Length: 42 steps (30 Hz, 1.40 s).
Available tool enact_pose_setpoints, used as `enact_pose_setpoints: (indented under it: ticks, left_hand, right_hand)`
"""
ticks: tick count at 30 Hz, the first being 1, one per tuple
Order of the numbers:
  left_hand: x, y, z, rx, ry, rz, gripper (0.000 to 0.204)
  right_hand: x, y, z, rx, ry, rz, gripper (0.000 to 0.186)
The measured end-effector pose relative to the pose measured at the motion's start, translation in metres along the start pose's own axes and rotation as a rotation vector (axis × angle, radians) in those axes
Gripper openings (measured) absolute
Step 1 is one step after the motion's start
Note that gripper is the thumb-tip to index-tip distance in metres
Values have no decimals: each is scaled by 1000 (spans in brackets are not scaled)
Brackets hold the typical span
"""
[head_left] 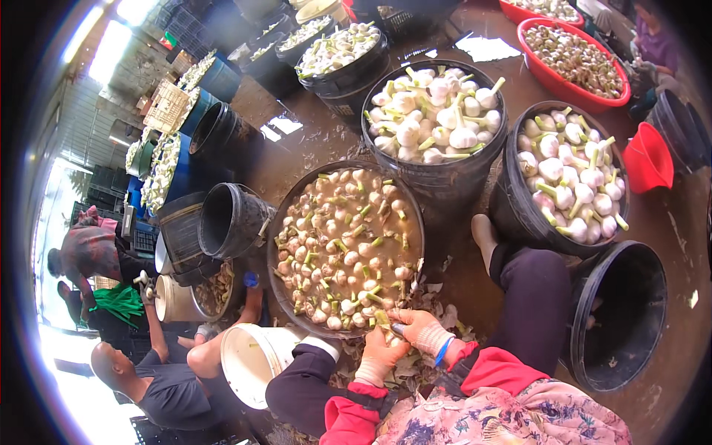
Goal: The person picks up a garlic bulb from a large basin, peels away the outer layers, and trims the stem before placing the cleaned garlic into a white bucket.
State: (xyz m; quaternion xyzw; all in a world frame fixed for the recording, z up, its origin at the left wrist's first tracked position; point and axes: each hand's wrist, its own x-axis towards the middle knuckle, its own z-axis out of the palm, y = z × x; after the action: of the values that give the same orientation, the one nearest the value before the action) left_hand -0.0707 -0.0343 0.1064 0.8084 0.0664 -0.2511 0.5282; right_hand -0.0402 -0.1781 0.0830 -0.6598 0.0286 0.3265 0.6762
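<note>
I hold one garlic bulb (393,339) just beside the round tub's (348,165) near rim; I judge this spot keeps the wet bulbs (351,258) within reach of both hands. My left hand (377,359) has its grip closed on the bulb. My right hand (425,331) angles inward, fingers curled, a dark tip showing; whether its grip clamps anything, I cannot tell.

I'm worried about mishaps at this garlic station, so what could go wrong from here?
The black bucket beside the right leg is heaped with garlic bulbs; a knock might send some rolling. The floor looks wet, with scraps near the basin, so someone could slip. The left hand and right hand are close together, so they might bump.
</note>
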Motion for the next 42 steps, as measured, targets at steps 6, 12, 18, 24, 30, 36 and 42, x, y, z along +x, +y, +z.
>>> enact_pose_setpoints:
  ticks: [6, 12, 18, 24, 30, 36, 42]
  left_hand:
    - [-2, 8, 13, 580, 141, -20, 64]
    - [-27, 32, 9, -1149, 115, -57, 63]
    - [-16, 20, 6, -1555, 106, -200, 39]
    - [-16, 10, 11, -690, -88, -207, 45]
    - [-17, 14, 19, 204, 382, 222, 80]
    - [-14, 37, 28, 588, 594, 331, 69]
    - [-13, 38, 13, -903, 109, -221, 52]
  right_hand:
    - [6, 28, 11, -65, 160, -53, 40]
    - [-11, -6, 1, 430, 133, -40, 38]
    - [-3, 17, 7, 379, 215, -268, 37]
    - [-9, 3, 2, 843, 26, 71, 27]
    - [10, 34, 10, 810, 63, -2, 28]
    - [7, 23, 11, 779, 221, -13, 28]
    - [-6, -7, 1, 856, 233, -92, 24]
